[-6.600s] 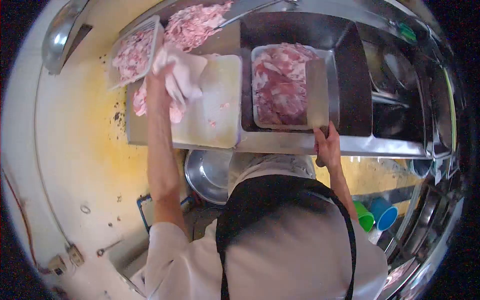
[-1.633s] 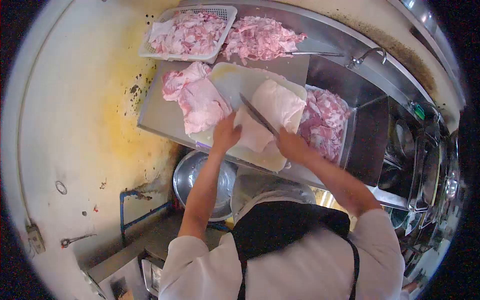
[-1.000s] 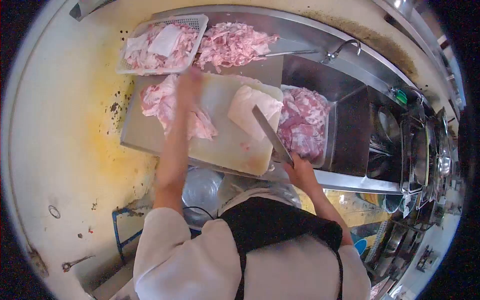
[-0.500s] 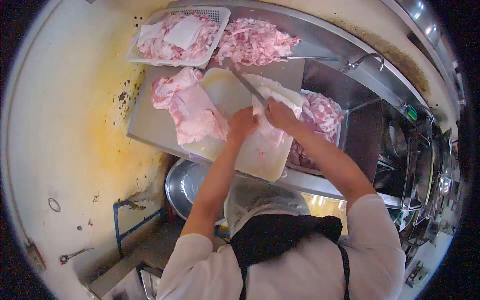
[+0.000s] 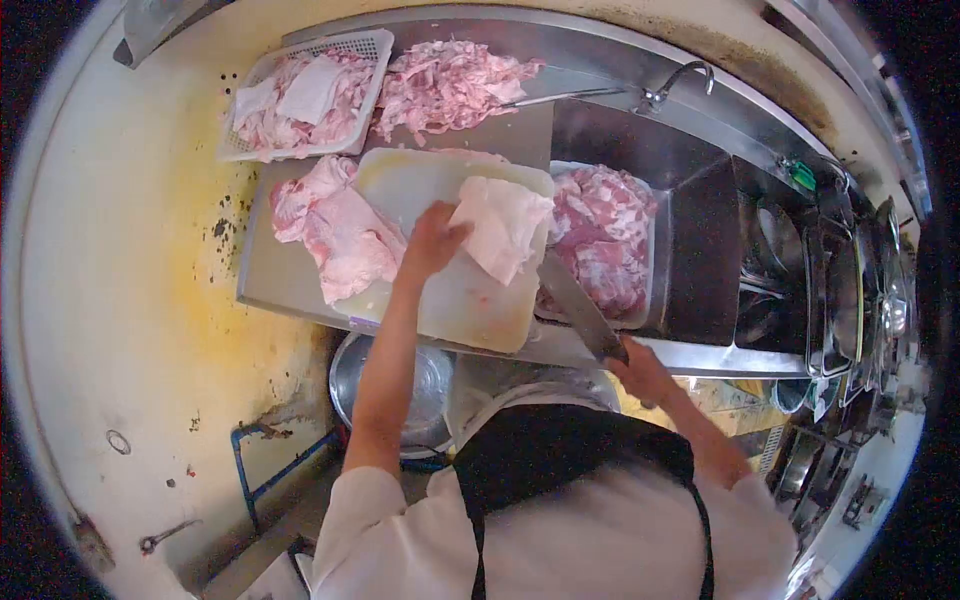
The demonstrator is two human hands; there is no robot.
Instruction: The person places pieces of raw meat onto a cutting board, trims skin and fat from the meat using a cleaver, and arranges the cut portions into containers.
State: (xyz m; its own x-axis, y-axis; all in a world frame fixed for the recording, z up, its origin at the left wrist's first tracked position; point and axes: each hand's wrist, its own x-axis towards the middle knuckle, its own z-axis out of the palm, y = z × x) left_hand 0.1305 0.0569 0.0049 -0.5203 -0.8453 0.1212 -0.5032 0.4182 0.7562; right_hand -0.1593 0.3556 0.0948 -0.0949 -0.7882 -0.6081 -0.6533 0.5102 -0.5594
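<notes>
Beside cutting board [image 5: 450, 310] | knife [image 5: 583, 310] diagonal, tip up-left | right hand [image 5: 641, 370] clenched round it | left hand [image 5: 437, 236] at slab [image 5: 500, 222], grip unclear

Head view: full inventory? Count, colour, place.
steel counter: 1, grey, centre
cutting board: 1, off-white, on counter
pale slab: 1, pale pink, on board, right
large meat: count unclear, pink, across board's left edge
knife: 1, grey, lower right of board
basket: 1, white, upper left
basket meat: many, pink, in basket
scrap pile: 1, pink, right of basket
long tool: 1, silver, by pile
sink: at least 1, grey, right of board
tray: 1, white, in sink
tray meat: many, red-pink, in tray
tap: 1, silver, behind sink
bowl: 1, silver, below counter
pipe: 1, blue, lower left
metalware: count unclear, silver, far right
apron: 1, black, bottom centre
left hand: 1, bare, at slab's left edge
right hand: 1, bare, around knife handle
</notes>
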